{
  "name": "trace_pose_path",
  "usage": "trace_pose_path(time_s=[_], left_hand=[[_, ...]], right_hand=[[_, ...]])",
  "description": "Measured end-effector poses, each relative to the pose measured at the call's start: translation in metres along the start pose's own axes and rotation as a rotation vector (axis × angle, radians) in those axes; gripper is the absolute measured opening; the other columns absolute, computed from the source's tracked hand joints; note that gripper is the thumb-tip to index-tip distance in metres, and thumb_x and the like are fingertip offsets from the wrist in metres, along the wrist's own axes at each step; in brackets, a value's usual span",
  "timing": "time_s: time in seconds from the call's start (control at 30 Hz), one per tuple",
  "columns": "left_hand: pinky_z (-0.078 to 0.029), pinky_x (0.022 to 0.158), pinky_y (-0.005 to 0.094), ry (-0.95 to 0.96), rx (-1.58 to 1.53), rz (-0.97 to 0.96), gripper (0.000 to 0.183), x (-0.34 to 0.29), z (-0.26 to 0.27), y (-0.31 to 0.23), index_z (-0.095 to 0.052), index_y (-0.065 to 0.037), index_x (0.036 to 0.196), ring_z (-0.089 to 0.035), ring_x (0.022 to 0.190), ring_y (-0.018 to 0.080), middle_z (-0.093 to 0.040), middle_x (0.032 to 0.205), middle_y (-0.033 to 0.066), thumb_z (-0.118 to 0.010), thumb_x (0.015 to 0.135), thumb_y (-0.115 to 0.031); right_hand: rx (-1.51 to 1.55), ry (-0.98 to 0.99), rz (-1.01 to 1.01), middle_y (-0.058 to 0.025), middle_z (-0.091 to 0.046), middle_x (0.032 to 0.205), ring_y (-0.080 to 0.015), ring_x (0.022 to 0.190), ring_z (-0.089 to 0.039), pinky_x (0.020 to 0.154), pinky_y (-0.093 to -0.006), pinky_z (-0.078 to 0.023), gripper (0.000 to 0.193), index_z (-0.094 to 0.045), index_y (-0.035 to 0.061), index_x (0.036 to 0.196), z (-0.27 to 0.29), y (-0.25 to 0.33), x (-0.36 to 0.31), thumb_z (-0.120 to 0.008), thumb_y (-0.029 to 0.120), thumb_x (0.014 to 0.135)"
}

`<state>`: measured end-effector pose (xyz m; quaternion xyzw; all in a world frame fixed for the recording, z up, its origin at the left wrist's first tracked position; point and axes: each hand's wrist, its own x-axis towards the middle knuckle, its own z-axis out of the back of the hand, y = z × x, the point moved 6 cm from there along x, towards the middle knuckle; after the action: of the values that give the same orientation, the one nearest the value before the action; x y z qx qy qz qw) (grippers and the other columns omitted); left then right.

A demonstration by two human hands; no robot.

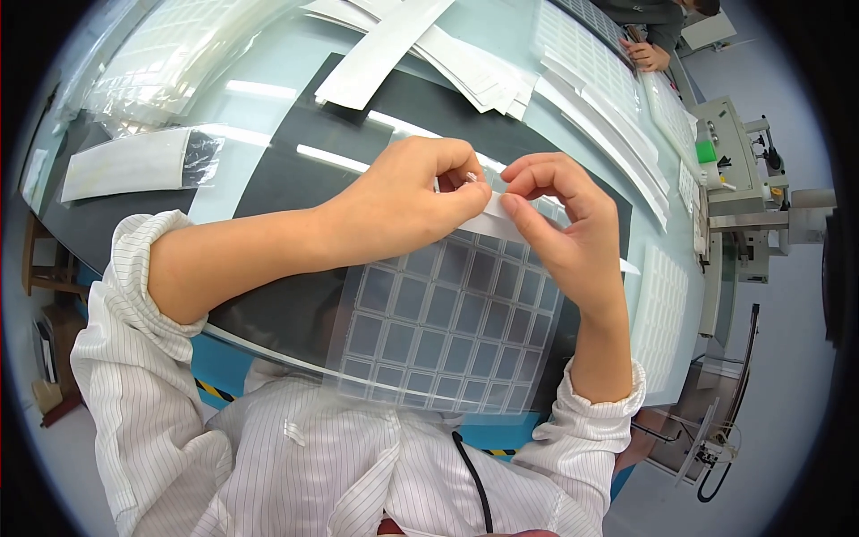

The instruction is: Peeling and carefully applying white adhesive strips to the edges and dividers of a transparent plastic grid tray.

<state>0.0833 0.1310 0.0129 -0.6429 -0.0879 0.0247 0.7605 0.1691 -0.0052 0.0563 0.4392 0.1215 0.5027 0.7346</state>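
Observation:
A clear plastic sheet with a grid of square pockets lies in front of me on a dark mat, its near edge reaching past the table edge. Above its far edge, my left hand is closed in a pinch, with a small crumpled white bit showing at the fingertips. My right hand pinches a narrow white strip between thumb and fingers. The strip runs across to the left fingertips, which partly hide its end. Both hands are close together.
White paper strips lie loosely stacked beyond my hands. A bagged white pack and clear plastic sheets are at left. More gridded sheets lie at right, near grey equipment. Another person's hand is at far right.

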Motion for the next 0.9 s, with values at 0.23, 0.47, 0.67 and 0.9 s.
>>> trace_pose_path(time_s=[0.23,0.47,0.67,0.9], left_hand=[[-0.046,0.06,0.0293,0.008,0.005,0.026,0.026,0.004,-0.014,-0.002,-0.064,0.005,0.085,-0.057,0.066,0.0111,-0.063,0.07,0.0065,-0.061,0.088,-0.02],[-0.046,0.071,0.0346,0.099,0.205,-0.085,0.015,0.005,-0.041,-0.009,-0.062,-0.001,0.085,-0.058,0.079,0.0192,-0.065,0.082,0.0074,-0.064,0.089,-0.015],[-0.047,0.092,0.0434,0.056,0.545,-0.45,0.007,0.004,-0.043,-0.006,-0.06,-0.002,0.09,-0.061,0.106,0.0318,-0.068,0.106,0.0129,-0.062,0.088,-0.008],[-0.05,0.095,0.0443,0.082,0.56,-0.503,0.008,0.005,-0.041,0.003,-0.06,-0.001,0.091,-0.062,0.116,0.0338,-0.068,0.118,0.0158,-0.065,0.086,-0.005]], right_hand=[[0.111,0.125,-0.046,-0.0076,-0.063,0.107,-0.0106,0.096,-0.057,0.087,-0.025,-0.045,0.007,-0.065,-0.0008,0.091,0.017,-0.01,-0.006,-0.07,0.004,0.089],[0.209,0.062,-0.351,-0.002,-0.06,0.109,-0.006,0.092,-0.053,0.084,-0.0223,-0.043,0.013,-0.064,0.0007,0.093,0.035,-0.059,-0.004,-0.069,0.013,0.094],[0.113,0.072,-0.372,-0.0001,-0.062,0.111,-0.0049,0.089,-0.052,0.081,-0.0217,-0.043,0.013,-0.067,0.0029,0.095,0.023,-0.089,0.009,-0.069,0.016,0.095],[0.032,0.168,-0.34,0.0008,-0.059,0.11,-0.0065,0.088,-0.048,0.079,-0.0222,-0.039,0.02,-0.066,0.0026,0.089,0.02,-0.087,0.013,-0.069,0.021,0.094]])
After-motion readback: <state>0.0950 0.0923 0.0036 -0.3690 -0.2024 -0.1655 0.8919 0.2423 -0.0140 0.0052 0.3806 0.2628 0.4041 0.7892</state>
